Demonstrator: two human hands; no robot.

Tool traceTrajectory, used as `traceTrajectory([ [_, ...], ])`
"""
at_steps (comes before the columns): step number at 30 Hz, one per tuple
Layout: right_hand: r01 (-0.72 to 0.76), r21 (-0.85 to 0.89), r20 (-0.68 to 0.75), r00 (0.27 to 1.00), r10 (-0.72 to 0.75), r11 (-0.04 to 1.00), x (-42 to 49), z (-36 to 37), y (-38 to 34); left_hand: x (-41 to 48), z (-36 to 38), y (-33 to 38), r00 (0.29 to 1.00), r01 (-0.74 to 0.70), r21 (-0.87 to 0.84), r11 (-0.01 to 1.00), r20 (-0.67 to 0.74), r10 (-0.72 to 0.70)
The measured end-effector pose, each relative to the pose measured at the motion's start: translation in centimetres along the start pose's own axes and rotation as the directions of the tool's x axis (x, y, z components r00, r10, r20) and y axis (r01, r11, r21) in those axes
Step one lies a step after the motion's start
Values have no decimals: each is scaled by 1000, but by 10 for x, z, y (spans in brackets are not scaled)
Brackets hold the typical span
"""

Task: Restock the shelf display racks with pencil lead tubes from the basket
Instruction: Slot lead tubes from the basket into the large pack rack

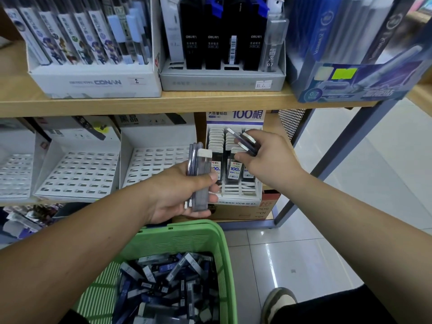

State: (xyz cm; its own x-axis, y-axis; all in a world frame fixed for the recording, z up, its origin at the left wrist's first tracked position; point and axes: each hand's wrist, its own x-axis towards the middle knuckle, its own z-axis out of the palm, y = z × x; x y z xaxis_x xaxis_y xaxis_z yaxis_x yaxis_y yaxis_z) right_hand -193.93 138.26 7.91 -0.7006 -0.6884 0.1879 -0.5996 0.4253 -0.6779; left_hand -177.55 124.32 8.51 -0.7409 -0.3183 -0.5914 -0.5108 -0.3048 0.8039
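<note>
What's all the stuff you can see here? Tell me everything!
Green plastic basket: one, green, floor.
Loose pencil lead tubes: many, dark blue and grey, in basket.
White slotted display racks: three, white, lower shelf, left.
White "100" rack: one, white, lower shelf, partly filled.
White Conan box: one, white, upper shelf left.
Grey rack of black tubes: one, grey, upper shelf middle.
Left hand: one, holding a tube bundle.
Right hand: one, pinching a few tubes.

Glossy pale floor tiles [350,206] are showing a bright streak of reflection. A grey shoe [278,302] with a pale tongue is resting on them at lower right. A grey metal upright [346,146] is slanting up beside a perforated black panel [291,120]. A blue carton [374,87] at upper right is carrying a green sticker [344,73].
</note>
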Motion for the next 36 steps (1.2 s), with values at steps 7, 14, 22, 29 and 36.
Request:
traceTrajectory([
  [7,9,-38,52,999,-8,999,4,7,-1,-3,-7,-3,997,-60,124,990,-32,64],
  [14,30,-67,13,999,-29,997,6,5,-6,-1,-7,-1,986,-108,133,985,-109,123],
  [22,18,-120,-10,1000,-20,993,5,3,-7,-4,-6,0,989,-112,121,986,-82,122],
  [29,-216,419,123,976,180,882,0,-9,-21,-9,-5,2,992,-127,68,990,0,127],
  [36,-316,497,280,940,195,808,-6,-14,-27,2,-2,-7,956,-243,227,943,-107,272],
])
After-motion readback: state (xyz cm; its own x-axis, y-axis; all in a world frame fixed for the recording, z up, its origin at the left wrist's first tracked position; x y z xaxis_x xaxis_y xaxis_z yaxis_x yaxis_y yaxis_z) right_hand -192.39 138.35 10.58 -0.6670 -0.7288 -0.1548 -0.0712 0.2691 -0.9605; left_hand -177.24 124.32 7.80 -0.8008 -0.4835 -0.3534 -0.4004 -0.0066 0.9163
